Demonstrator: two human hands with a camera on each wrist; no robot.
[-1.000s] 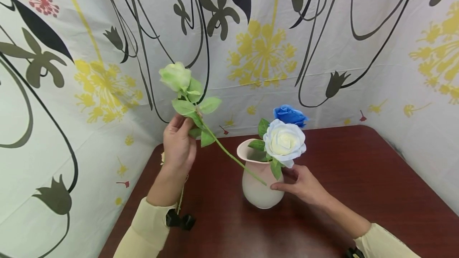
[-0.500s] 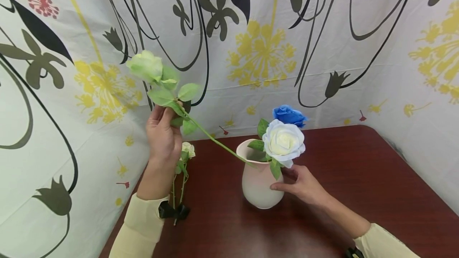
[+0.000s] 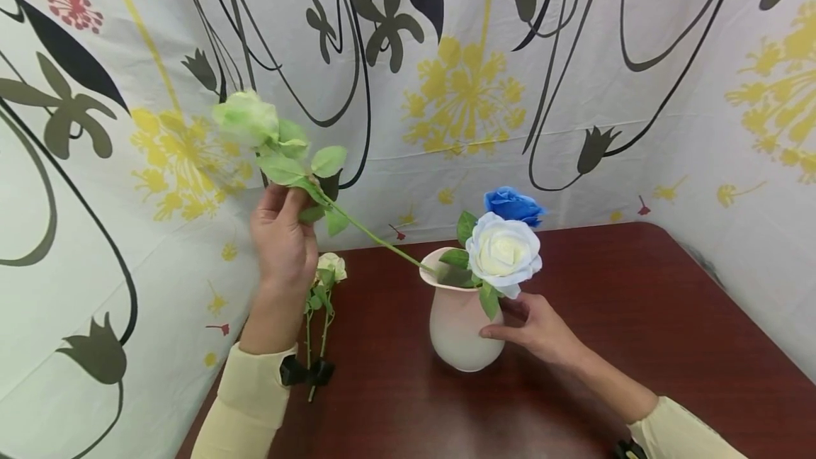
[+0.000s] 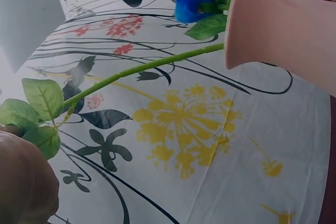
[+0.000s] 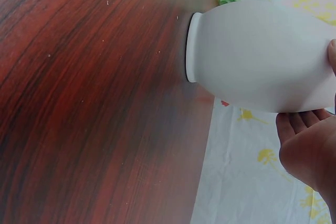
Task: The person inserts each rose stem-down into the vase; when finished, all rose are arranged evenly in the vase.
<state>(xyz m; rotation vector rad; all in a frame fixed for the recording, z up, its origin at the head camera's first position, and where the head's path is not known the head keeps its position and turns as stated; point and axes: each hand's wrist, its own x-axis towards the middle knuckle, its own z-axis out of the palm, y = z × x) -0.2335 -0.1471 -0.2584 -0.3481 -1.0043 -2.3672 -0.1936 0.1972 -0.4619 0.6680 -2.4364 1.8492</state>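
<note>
In the head view my left hand (image 3: 285, 239) pinches the stem of a pale green artificial rose (image 3: 247, 119) just under its leaves. The stem slants down to the right, and its lower end lies inside the mouth of a pink-and-white vase (image 3: 465, 331). My right hand (image 3: 538, 328) holds the vase's right side, thumb in front and fingers around behind. A white rose with pale blue edges (image 3: 505, 253) and a blue rose (image 3: 513, 205) stand in the vase, leaning right. In the left wrist view the rim of the vase (image 4: 239, 30) hides the stem's tip.
On the dark red wooden table (image 3: 605, 289), left of the vase, lies a cream rose (image 3: 331, 268) with thin stems beside my left forearm. A patterned cloth (image 3: 408, 105) hangs behind and at both sides of the table.
My left hand has moved left and slightly up with the green rose. The stem's end went from in front of the vase to inside its mouth. The right hand stays put.
</note>
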